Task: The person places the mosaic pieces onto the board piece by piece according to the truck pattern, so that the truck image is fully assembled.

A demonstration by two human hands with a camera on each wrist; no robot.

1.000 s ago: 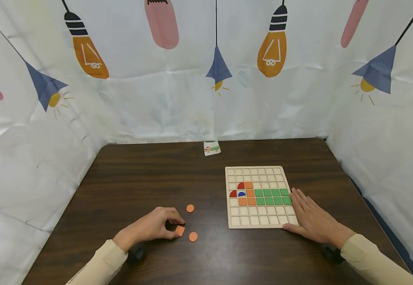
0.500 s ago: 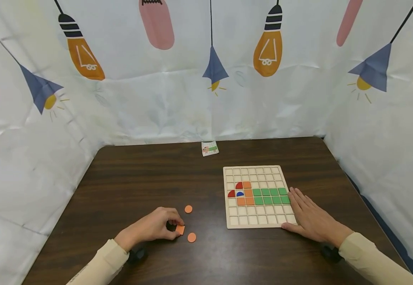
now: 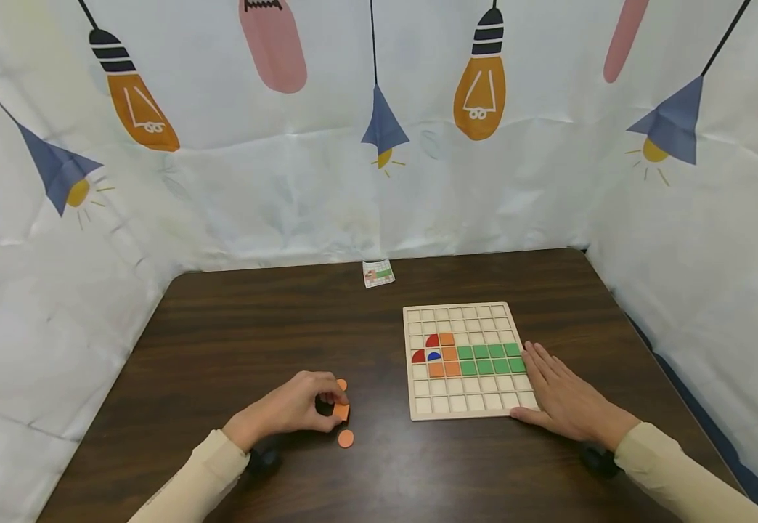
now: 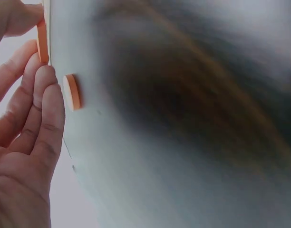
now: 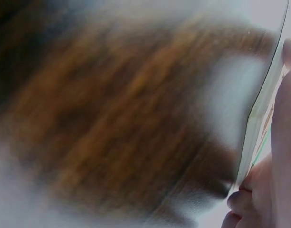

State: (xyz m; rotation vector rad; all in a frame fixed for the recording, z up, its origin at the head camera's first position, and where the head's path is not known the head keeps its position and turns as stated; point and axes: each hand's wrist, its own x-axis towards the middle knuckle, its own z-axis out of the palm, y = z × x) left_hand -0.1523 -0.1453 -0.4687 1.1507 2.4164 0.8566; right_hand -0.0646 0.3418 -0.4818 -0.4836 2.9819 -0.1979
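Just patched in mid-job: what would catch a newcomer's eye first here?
The wooden grid board right of centre on the dark table, with its green, orange, red and blue tiles. The right hand rests flat on its right edge, while the left hand pinches an orange square tile between two orange discs.

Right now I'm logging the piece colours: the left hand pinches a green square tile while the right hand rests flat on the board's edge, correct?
Not green. In the head view the left hand pinches an orange square tile; the right hand rests flat on the board edge as said.
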